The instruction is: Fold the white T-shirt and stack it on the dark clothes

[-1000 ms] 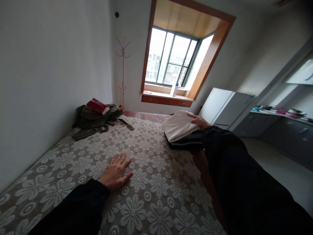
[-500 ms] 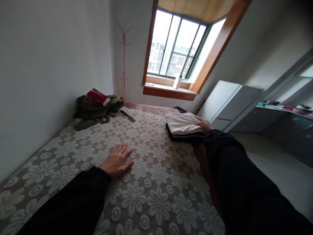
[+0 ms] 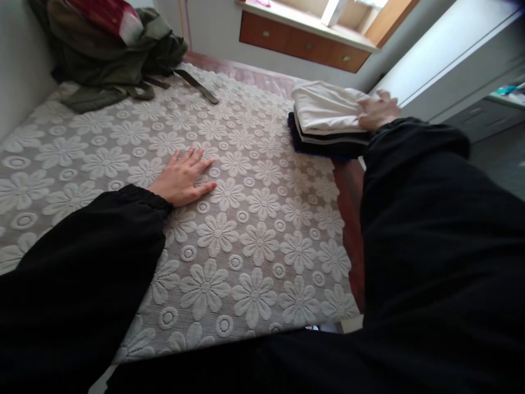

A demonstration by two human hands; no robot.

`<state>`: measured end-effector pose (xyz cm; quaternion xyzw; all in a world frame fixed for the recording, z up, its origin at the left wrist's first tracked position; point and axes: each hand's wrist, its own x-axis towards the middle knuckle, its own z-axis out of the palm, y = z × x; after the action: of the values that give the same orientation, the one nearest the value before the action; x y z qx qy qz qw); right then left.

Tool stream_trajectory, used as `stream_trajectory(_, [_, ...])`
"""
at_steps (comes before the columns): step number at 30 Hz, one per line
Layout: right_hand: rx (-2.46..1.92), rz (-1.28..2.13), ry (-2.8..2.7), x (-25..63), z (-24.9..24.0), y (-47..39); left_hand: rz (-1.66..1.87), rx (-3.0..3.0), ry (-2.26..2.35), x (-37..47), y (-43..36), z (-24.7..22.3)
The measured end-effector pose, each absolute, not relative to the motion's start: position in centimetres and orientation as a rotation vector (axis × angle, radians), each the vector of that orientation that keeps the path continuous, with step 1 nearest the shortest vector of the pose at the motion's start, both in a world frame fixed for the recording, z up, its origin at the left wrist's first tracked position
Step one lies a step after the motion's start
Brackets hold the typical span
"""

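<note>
My left hand point(image 3: 183, 176) lies flat, fingers spread, on a lace tablecloth point(image 3: 254, 241) with a white flower pattern. At the far right edge of the cloth sits a stack of folded clothes, a white one point(image 3: 328, 106) on top and dark ones point(image 3: 324, 146) beneath. My right hand point(image 3: 378, 111) is at the right side of the stack, its fingers apart and bent, with the fingertips beside the white cloth. Whether they touch it is unclear. Neither hand holds anything.
A green backpack point(image 3: 110, 60) with a red packet point(image 3: 109, 17) on it lies at the far left, against the wall. Beyond the table are a window sill with wooden drawers point(image 3: 305, 45) and, at the right, a white cabinet-like appliance point(image 3: 435, 49).
The view has tilted down and come closer to the table. My right hand has lifted off the top of the white cloth toward its right side. My left hand stays flat on the tablecloth.
</note>
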<state>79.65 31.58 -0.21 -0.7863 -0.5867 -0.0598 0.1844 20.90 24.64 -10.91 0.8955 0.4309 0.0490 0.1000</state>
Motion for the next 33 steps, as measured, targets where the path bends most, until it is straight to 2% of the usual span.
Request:
stream_trajectory(3, [-2.144, -0.269, -1.856, 76.5, -0.1, 31.6, 0.123, 2.640, 1.272, 20.9, 24.7, -11.0])
stream_trajectory(6, [-2.110, -0.017, -2.054, 73.0, -1.9, 31.5, 0.120, 2.636, 1.263, 20.9, 24.9, -11.1])
stream_trajectory(10, [-2.250, 0.179, -2.021, 70.2, -3.9, 30.9, 0.155, 2.639, 1.257, 20.9, 25.0, -11.3])
stream_trajectory(17, [-2.224, 0.275, -1.935, 66.0, -1.9, 31.7, 0.144, 2.634, 1.252, 21.0, 24.9, -11.1])
stream_trajectory(21, [-2.190, 0.375, -1.958, 63.1, -4.6, 31.5, 0.151, 2.655, 1.247, 20.9, 25.1, -11.3])
stream_trajectory(25, [-2.140, 0.379, -1.930, 62.5, -6.2, 30.2, 0.145, 2.682, 1.215, 20.8, 25.3, -11.5])
stream_trajectory(33, [-2.200, 0.356, -1.982, 63.8, -5.5, 31.2, 0.134, 2.634, 1.261, 21.1, 24.7, -10.9])
